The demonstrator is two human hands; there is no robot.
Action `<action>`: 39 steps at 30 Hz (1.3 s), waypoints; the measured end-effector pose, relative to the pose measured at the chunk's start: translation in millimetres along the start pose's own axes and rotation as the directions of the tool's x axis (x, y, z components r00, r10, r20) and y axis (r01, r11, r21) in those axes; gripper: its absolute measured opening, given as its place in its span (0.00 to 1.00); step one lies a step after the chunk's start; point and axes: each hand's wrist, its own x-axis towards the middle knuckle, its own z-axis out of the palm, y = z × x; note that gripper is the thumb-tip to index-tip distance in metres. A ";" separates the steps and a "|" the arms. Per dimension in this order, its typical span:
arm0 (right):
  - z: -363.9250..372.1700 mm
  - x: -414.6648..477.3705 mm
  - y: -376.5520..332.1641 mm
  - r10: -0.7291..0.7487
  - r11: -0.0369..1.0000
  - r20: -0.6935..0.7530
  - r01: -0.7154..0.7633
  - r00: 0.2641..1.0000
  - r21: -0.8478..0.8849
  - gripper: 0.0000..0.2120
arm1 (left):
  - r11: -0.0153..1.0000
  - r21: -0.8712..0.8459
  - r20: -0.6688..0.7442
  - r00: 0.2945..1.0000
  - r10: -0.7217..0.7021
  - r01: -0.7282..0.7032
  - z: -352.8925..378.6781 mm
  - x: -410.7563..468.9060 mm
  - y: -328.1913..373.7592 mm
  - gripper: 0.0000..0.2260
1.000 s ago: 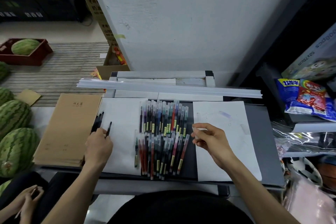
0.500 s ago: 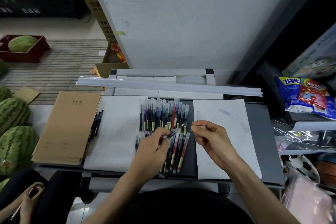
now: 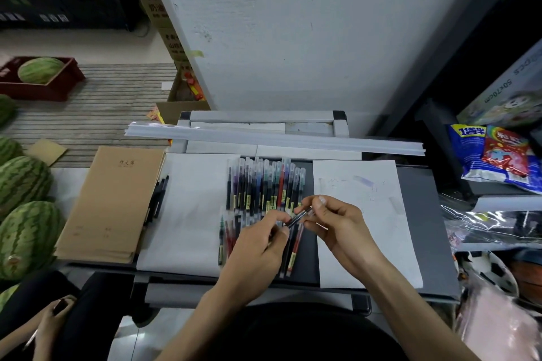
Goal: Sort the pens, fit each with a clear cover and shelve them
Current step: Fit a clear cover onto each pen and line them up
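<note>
Black in the barrel, one pen (image 3: 296, 218) is pinched between both hands: its near end by the curled fingers of the left hand (image 3: 258, 246), its far end by thumb and forefinger of the right hand (image 3: 343, 228). Whether a clear cover is fitted there cannot be told. Under and just beyond the hands the rows of pens (image 3: 264, 184) are laid. Well left of the left hand, brown notebooks (image 3: 114, 202) are stacked.

On the table (image 3: 425, 228) before you, the pens (image 3: 264, 187) lie in two rows between a left sheet (image 3: 187, 214) and a right sheet (image 3: 396, 243). A few loose pens (image 3: 157, 199) lie between the left sheet and a notebook stack (image 3: 111, 202). Behind everything, long strips (image 3: 293, 142) lie across.
</note>
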 end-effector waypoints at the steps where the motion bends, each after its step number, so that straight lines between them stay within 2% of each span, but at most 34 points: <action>1: 1.8 -0.9 -0.5 0.013 0.998 -0.017 -0.012 1.000 0.054 0.14 | 1.000 -0.004 -0.006 1.000 -0.001 0.001 0.8 0.4 0.5 0.08; 4: 3.8 -1.8 -4.7 0.068 0.977 -0.065 -0.053 0.996 0.208 0.12 | 0.999 -0.034 -0.018 1.000 -0.016 0.015 2.8 1.2 1.4 0.08; 11: 4.3 -5.1 -8.3 0.096 0.967 -0.056 -0.080 0.994 0.243 0.13 | 0.996 -0.092 -0.027 0.999 -0.023 0.020 5.5 -3.0 3.3 0.08; 18: 11.7 -9.1 -3.1 0.051 0.995 -0.019 -0.049 0.999 0.092 0.15 | 0.995 -0.100 -0.039 0.999 -0.018 0.014 12.3 -2.3 5.1 0.09; 21: 13.1 -9.1 -1.4 0.030 0.996 -0.006 -0.029 1.000 0.089 0.13 | 0.990 -0.131 -0.014 0.998 -0.057 0.055 14.2 0.2 5.5 0.09; 23: 10.5 -8.5 -1.0 0.040 0.991 0.016 -0.041 0.999 0.131 0.12 | 0.963 -0.237 0.042 0.992 -0.120 0.127 13.3 5.2 6.4 0.10; 25: 5.1 -6.5 -1.4 0.064 0.987 0.044 -0.070 0.997 0.146 0.11 | 0.886 -0.402 0.132 0.972 -0.192 0.230 11.5 9.3 11.8 0.11; 27: 0.0 -5.3 -1.6 0.080 0.988 0.076 -0.089 0.994 0.125 0.12 | 0.842 -0.459 0.209 0.956 -0.208 0.283 8.4 11.4 14.2 0.13; 30: -11.2 -6.0 0.6 0.080 0.997 0.082 -0.081 0.993 0.012 0.12 | 0.890 -0.361 0.256 0.947 -0.193 0.278 6.6 14.8 12.2 0.11; 34: -22.2 -3.1 17.2 0.089 0.965 -0.043 -0.097 0.995 -0.244 0.13 | 0.970 -0.003 0.204 0.950 -0.236 0.242 7.0 26.8 2.9 0.09; 37: -30.1 5.6 35.7 0.098 0.898 -0.096 -0.129 0.991 -0.420 0.09 | 0.956 0.125 0.061 0.960 -0.273 0.264 3.2 31.6 -17.7 0.07; 39: -39.4 13.8 42.8 0.014 0.769 -0.142 -0.101 0.990 -0.631 0.06 | 0.939 0.166 -0.073 0.954 -0.292 0.301 -6.0 32.4 -31.6 0.06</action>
